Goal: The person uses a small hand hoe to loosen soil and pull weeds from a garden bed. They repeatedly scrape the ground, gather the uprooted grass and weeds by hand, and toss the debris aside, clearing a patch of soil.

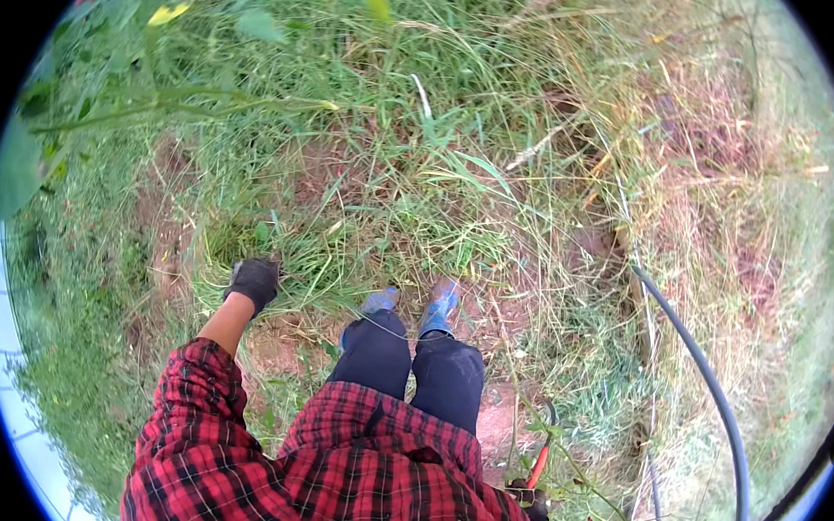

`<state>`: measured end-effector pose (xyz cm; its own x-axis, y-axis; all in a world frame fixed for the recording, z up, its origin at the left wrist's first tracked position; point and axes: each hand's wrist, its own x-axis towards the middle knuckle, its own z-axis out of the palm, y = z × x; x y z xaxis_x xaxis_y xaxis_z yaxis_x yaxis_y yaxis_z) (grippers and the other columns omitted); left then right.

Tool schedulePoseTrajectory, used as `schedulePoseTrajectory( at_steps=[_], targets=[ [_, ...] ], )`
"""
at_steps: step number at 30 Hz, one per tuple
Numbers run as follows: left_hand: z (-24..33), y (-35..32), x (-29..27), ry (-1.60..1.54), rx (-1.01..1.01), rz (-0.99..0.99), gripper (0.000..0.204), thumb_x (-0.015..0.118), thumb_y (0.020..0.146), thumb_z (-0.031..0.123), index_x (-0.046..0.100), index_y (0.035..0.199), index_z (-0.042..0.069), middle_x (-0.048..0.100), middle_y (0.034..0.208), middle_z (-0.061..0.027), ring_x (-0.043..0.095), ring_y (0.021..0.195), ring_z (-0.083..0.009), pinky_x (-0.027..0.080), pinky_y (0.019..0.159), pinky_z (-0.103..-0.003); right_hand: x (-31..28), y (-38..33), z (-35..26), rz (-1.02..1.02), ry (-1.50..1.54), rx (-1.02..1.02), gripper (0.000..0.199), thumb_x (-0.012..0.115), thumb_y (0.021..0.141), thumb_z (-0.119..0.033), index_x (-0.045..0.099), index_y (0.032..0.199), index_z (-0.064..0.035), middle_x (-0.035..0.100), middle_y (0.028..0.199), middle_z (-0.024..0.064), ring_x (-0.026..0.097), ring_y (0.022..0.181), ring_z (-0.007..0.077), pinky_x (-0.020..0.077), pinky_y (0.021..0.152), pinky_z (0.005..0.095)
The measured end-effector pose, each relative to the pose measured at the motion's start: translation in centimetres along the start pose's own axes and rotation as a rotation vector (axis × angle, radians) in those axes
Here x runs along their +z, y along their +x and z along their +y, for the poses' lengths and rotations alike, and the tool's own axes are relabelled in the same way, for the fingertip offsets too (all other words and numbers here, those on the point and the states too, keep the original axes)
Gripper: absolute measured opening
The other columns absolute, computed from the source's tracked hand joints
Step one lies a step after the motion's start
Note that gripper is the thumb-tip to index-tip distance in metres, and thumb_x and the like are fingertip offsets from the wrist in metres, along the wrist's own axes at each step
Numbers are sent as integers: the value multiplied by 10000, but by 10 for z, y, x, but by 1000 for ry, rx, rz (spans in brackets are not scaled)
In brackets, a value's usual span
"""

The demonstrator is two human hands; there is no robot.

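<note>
We saw left hand [254,282], black fabric glove, clenched into the coarse grass tuft [293,253]; right hand [528,499] low, right of it, grasping red-handled shears [541,456], beside the smooth black hose [706,374]

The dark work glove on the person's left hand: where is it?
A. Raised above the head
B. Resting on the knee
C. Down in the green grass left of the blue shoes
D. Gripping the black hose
C: the dark work glove reaches into the green grass left of the blue shoes, far from the black hose.
</note>
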<state>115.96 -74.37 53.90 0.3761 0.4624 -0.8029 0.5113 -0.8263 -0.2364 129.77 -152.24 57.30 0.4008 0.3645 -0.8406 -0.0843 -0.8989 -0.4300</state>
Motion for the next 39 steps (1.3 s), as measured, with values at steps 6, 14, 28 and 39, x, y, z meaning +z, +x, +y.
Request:
schedulePoseTrajectory(
  at_steps=[6,14,28,39],
  targets=[
    [-25,-47,58,-15,13,7,494,531,777,161,443,1250,49,657,899,-134,648,762,-293,507,648,-408,-39,21,-60,-1,738,387,286,598,818,-263,529,953,-21,588,678,118,597,612,240,462,534,384],
    [-47,-116,125,-243,-45,86,393,496,809,144,482,1188,41,656,860,-149,646,786,-294,506,657,-404,-37,18,-200,-56,39,341,240,657,785,-252,556,814,-35,526,591,12,518,523,132,395,471,331],
    [-152,-376,414,-544,-838,-119,244,477,844,221,601,1011,95,667,883,-127,655,797,-285,502,655,-426,-7,49,-397,-70,22,34,229,533,856,-180,440,1020,-50,564,840,112,519,445,208,501,386,356],
    [-191,-535,543,-470,-1417,-152,291,394,900,248,544,1123,135,634,977,-133,611,908,-299,463,726,-450,50,84,-456,-161,-169,27,215,548,829,-150,484,1005,-42,547,810,76,538,469,192,506,366,327]
  ],
)
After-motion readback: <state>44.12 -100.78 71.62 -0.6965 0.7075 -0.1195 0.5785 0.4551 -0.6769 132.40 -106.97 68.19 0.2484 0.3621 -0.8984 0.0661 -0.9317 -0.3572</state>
